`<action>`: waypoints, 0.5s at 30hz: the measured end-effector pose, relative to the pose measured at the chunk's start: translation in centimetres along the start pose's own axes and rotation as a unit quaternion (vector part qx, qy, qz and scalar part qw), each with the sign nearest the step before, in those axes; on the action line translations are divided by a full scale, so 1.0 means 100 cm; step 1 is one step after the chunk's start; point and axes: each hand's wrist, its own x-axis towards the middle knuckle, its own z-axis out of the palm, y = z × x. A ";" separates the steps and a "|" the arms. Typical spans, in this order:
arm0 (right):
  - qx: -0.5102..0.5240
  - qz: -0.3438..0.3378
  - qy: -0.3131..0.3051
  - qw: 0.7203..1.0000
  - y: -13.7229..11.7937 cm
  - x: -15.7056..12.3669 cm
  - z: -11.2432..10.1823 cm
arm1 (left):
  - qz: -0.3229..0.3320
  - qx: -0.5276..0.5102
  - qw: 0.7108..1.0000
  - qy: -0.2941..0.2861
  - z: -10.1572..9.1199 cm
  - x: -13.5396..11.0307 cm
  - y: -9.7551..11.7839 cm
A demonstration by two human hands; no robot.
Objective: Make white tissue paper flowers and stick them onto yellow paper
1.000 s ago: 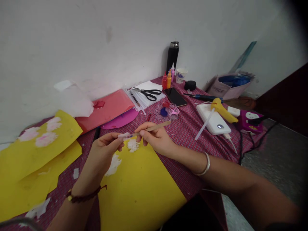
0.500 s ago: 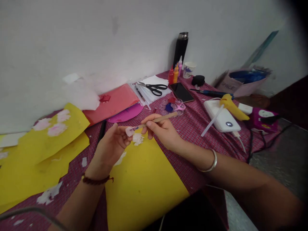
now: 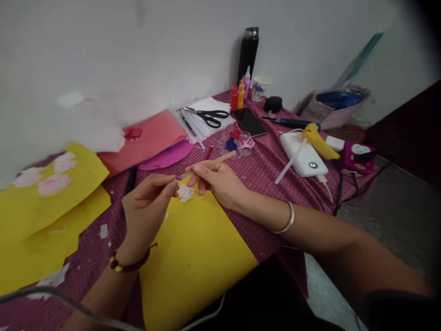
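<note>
My right hand (image 3: 215, 181) grips a thin wooden paintbrush (image 3: 223, 157), its handle pointing up and right toward a clear paint palette (image 3: 237, 143). My left hand (image 3: 146, 209) is closed in a pinch at the brush tip; what the fingers hold is hidden. Both hands hover over the top edge of a yellow paper sheet (image 3: 193, 257) on the checked red tablecloth. A small white tissue flower (image 3: 185, 192) lies on that sheet just below the fingertips.
More yellow sheets (image 3: 44, 207) with pink-white tissue flowers lie at the left, red paper (image 3: 151, 140) and a pink disc behind. Scissors (image 3: 206, 117), a phone (image 3: 250, 122), paint bottles (image 3: 239, 94), a black flask, a power bank (image 3: 301, 156) and a yellow glue gun (image 3: 319, 142) stand at the back right.
The view swung right, then back left and upward. My hands came lower, closer to the yellow sheet, and my left fingers closed from a loose hold into a pinch at the brush tip.
</note>
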 end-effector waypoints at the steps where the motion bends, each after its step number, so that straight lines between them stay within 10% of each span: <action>1: 0.009 0.016 0.007 1.000 0.000 0.000 0.000 | 0.051 0.077 0.996 -0.018 -0.003 -0.002 0.000; 5: 0.074 0.099 0.009 0.992 -0.004 0.000 -0.001 | 0.145 0.238 0.955 -0.098 -0.011 -0.003 0.003; 10: 0.051 0.057 -0.022 0.997 -0.012 0.000 0.001 | -0.063 0.063 0.996 -0.017 -0.003 0.002 0.023; 15: 0.018 0.070 0.003 0.997 -0.006 0.007 -0.006 | -0.178 -0.010 0.977 -0.120 0.000 0.007 0.027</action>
